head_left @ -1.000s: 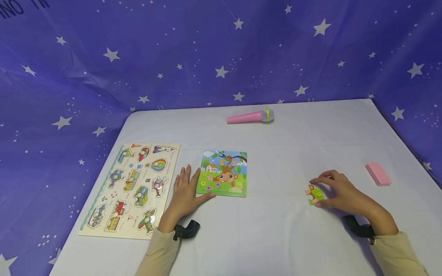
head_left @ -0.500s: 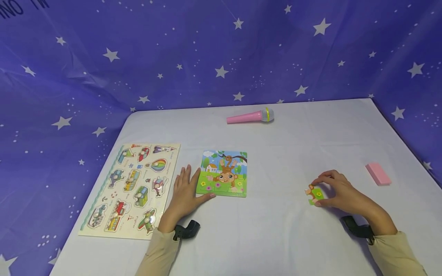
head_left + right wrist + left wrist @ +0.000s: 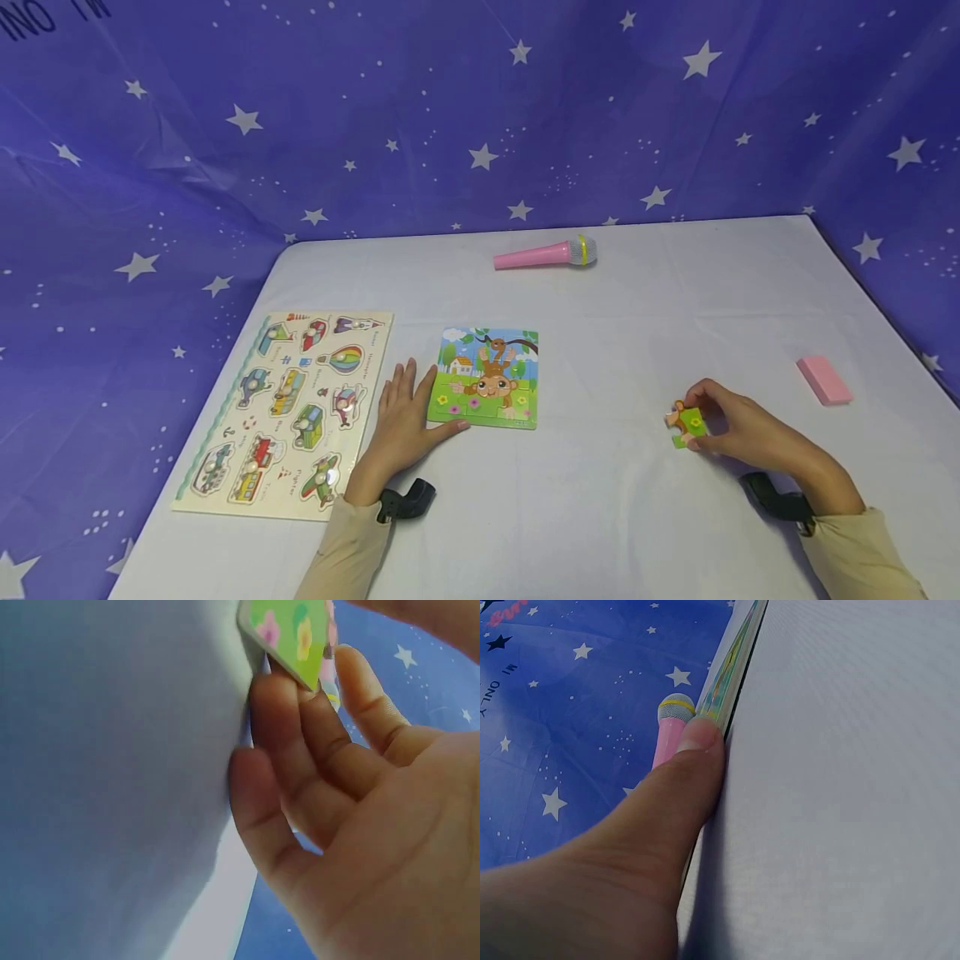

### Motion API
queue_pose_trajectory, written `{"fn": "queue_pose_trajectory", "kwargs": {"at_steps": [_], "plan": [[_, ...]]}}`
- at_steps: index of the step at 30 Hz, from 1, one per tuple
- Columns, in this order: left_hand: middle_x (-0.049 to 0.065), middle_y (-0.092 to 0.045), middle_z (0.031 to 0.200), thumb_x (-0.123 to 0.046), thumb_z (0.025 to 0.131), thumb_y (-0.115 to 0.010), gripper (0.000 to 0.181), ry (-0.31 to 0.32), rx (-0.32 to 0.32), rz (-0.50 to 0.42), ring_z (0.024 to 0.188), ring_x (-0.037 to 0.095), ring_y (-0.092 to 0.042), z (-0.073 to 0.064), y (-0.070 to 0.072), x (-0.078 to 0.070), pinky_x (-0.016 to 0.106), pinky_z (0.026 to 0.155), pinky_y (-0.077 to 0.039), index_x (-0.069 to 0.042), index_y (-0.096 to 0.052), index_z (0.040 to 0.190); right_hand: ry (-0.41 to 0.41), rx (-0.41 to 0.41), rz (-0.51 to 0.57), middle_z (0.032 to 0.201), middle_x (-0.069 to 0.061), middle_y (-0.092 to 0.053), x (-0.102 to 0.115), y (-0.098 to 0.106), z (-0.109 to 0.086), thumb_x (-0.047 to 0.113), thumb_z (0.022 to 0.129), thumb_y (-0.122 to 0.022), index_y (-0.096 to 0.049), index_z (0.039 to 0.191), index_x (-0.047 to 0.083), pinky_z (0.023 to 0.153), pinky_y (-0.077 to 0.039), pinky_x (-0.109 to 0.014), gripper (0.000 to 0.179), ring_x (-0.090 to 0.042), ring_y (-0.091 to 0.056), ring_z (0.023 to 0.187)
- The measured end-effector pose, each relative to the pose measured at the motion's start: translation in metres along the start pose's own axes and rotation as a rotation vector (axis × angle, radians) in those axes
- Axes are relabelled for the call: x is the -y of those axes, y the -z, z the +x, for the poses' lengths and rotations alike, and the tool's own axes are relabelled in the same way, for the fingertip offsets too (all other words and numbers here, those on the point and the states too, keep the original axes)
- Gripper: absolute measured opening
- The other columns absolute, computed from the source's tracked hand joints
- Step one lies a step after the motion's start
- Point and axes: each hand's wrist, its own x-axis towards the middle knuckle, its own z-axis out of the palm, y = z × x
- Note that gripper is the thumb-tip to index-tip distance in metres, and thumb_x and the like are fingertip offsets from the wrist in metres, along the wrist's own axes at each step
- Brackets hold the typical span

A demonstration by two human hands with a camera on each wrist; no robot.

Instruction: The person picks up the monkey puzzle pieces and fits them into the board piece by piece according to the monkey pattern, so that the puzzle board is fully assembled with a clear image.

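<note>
A square jigsaw puzzle [image 3: 483,362] with a monkey picture lies in its board at mid-table. My left hand [image 3: 405,417] rests flat on the table at its left, fingers straight, with the thumb at the puzzle's lower left edge. In the left wrist view the thumb [image 3: 671,787] lies against the board's edge. Toward the right side, my right hand [image 3: 738,421] holds a green puzzle piece [image 3: 692,422] with a yellow flower, between thumb and fingers. A corner of that green piece [image 3: 296,637] shows beyond the fingertips in the right wrist view.
A wooden vehicle peg puzzle [image 3: 277,417] lies at the left, partly under the left forearm. Toward the back lies a pink toy microphone [image 3: 536,254]. A pink block [image 3: 823,380] sits right of the right hand. Starry purple cloth [image 3: 480,108] hangs behind the table.
The right hand's index finger has drawn back toward the right along the puzzle piece, uncovering more of its far edge. The left hand and the monkey puzzle have stayed put.
</note>
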Motion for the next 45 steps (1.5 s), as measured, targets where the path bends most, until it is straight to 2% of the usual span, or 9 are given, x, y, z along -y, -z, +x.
{"fn": "queue_pose_trajectory", "kwargs": {"at_steps": [6, 10, 18, 23, 26, 32, 34, 40, 45], "plan": [[0.024, -0.011, 0.150, -0.058, 0.070, -0.065, 0.094, 0.004, 0.007, 0.001, 0.140, 0.040, -0.003, 0.000, 0.001, 0.000, 0.054, 0.111, -0.004, -0.009, -0.030, 0.142, 0.142, -0.001, 0.123, 0.098, 0.005, -0.058, -0.006, -0.004, 0.000, 0.009, 0.071, -0.075, -0.054, 0.093, 0.016, 0.070, -0.039, -0.015, 0.031, 0.002, -0.050, 0.086], [0.022, -0.008, 0.151, -0.059, 0.071, -0.064, 0.094, 0.015, 0.024, -0.005, 0.140, 0.038, 0.000, 0.000, 0.000, 0.000, 0.053, 0.112, -0.002, -0.011, -0.027, 0.143, 0.200, 0.011, 0.174, 0.100, 0.005, -0.058, -0.008, -0.005, -0.001, 0.005, 0.074, -0.072, -0.058, 0.099, 0.015, 0.071, -0.039, -0.013, 0.031, 0.007, -0.048, 0.093], [0.022, -0.009, 0.151, -0.060, 0.071, -0.064, 0.094, 0.008, 0.020, 0.001, 0.140, 0.038, -0.001, 0.000, -0.001, 0.000, 0.054, 0.111, -0.003, -0.011, -0.027, 0.143, 0.139, 0.061, 0.176, 0.104, 0.003, -0.060, -0.008, -0.002, -0.003, 0.013, 0.079, -0.069, -0.060, 0.109, 0.015, 0.080, -0.036, -0.005, 0.032, 0.004, -0.051, 0.094], [0.023, -0.009, 0.151, -0.060, 0.071, -0.064, 0.094, 0.006, 0.017, 0.000, 0.140, 0.038, -0.001, 0.000, -0.001, -0.001, 0.054, 0.111, -0.003, -0.011, -0.028, 0.143, 0.108, 0.083, 0.187, 0.108, 0.002, -0.062, -0.006, 0.000, -0.003, 0.017, 0.080, -0.068, -0.061, 0.109, 0.018, 0.084, -0.034, -0.001, 0.030, 0.015, -0.044, 0.105], [0.021, -0.008, 0.151, -0.061, 0.071, -0.063, 0.095, 0.014, 0.031, 0.002, 0.141, 0.037, 0.001, 0.000, -0.001, -0.001, 0.053, 0.112, -0.002, -0.013, -0.026, 0.144, 0.089, 0.095, 0.187, 0.110, 0.002, -0.062, -0.005, 0.001, -0.003, 0.019, 0.080, -0.068, -0.061, 0.109, 0.020, 0.084, -0.034, -0.001, 0.030, 0.018, -0.040, 0.110], [0.021, -0.007, 0.152, -0.061, 0.071, -0.063, 0.095, 0.014, 0.036, 0.000, 0.141, 0.036, 0.001, 0.001, -0.002, 0.000, 0.054, 0.112, -0.002, -0.013, -0.025, 0.144, 0.086, 0.110, 0.206, 0.111, 0.001, -0.062, -0.004, 0.000, -0.004, 0.018, 0.081, -0.067, -0.061, 0.110, 0.019, 0.083, -0.038, -0.004, 0.029, 0.017, -0.041, 0.110], [0.021, -0.007, 0.152, -0.061, 0.072, -0.063, 0.095, 0.012, 0.035, 0.000, 0.141, 0.036, 0.001, 0.001, -0.002, 0.001, 0.053, 0.112, -0.002, -0.013, -0.025, 0.144, 0.096, 0.111, 0.213, 0.111, 0.000, -0.062, -0.004, 0.000, -0.003, 0.018, 0.081, -0.067, -0.061, 0.110, 0.018, 0.081, -0.040, -0.006, 0.029, 0.015, -0.044, 0.108], [0.021, -0.007, 0.151, -0.061, 0.072, -0.063, 0.095, 0.011, 0.032, -0.001, 0.141, 0.036, 0.001, 0.001, -0.002, 0.001, 0.053, 0.112, -0.002, -0.012, -0.025, 0.144, 0.125, 0.101, 0.221, 0.106, 0.000, -0.063, 0.002, -0.003, 0.001, 0.017, 0.081, -0.067, -0.062, 0.109, 0.017, 0.069, -0.045, -0.016, 0.028, 0.001, -0.055, 0.089], [0.021, -0.007, 0.151, -0.061, 0.071, -0.063, 0.096, 0.012, 0.031, 0.003, 0.141, 0.037, 0.001, 0.001, -0.001, 0.001, 0.054, 0.112, -0.002, -0.012, -0.025, 0.144, 0.140, 0.082, 0.191, 0.105, 0.003, -0.064, 0.006, -0.008, 0.008, 0.014, 0.080, -0.067, -0.064, 0.109, 0.017, 0.070, -0.047, -0.017, 0.029, 0.002, -0.056, 0.088]]}}
